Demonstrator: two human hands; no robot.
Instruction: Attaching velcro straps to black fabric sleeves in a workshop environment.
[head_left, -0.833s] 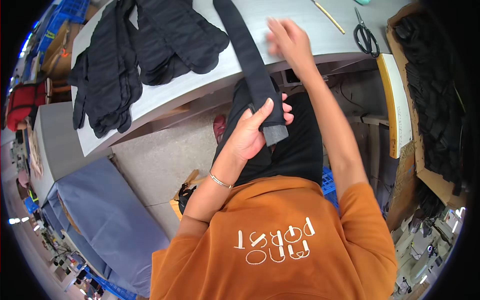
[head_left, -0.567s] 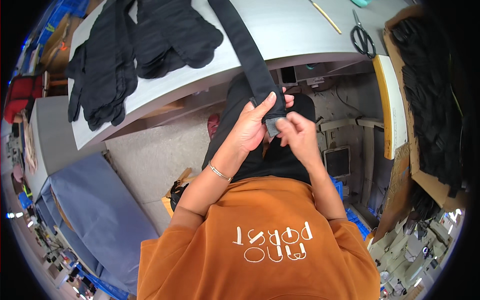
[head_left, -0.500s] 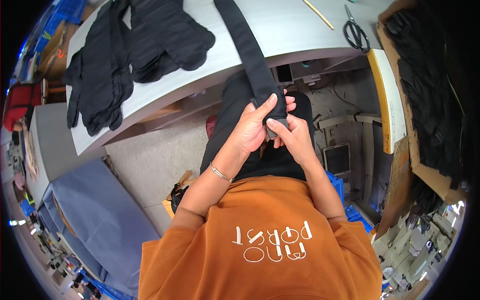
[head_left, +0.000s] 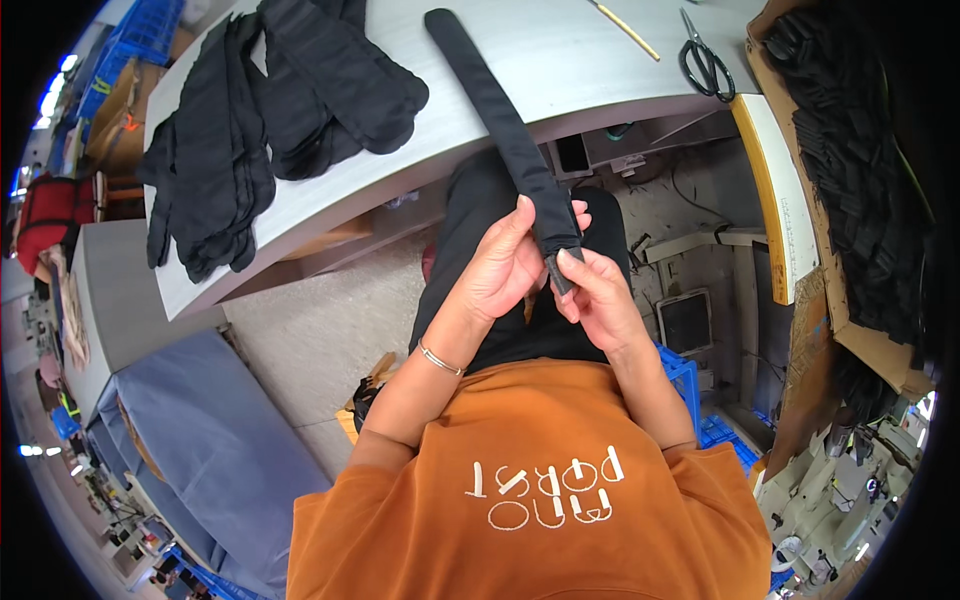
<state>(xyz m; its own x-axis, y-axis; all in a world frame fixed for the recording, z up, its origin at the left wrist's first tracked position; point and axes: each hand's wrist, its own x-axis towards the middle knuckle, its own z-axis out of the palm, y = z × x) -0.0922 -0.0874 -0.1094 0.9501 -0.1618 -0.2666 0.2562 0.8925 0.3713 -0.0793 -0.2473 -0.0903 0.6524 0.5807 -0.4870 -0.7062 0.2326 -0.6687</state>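
Observation:
A long black fabric strip (head_left: 487,100) runs from the white table over its edge to my lap, its rounded far end resting on the tabletop. My left hand (head_left: 503,258) holds it from beneath, with fingertips showing past its right side and the thumb along its left side. At the strip's near end, my right hand (head_left: 598,290) is closed in a pinch, thumb on top. A narrow dark grey piece (head_left: 560,275) sticks out of that end between the hands. Whether it is inside the strip or attached to it, I cannot tell.
Stacks of similar black fabric strips (head_left: 345,85) lie on the table (head_left: 560,60) at the left. Black-handled scissors (head_left: 705,68) and a thin yellow stick (head_left: 628,30) lie at the right. Beyond stands a cardboard box (head_left: 838,270) packed with black pieces.
The strip has slid toward me, so its rounded far end now shows on the table. My right hand has moved slightly down and right, and more of the grey piece shows.

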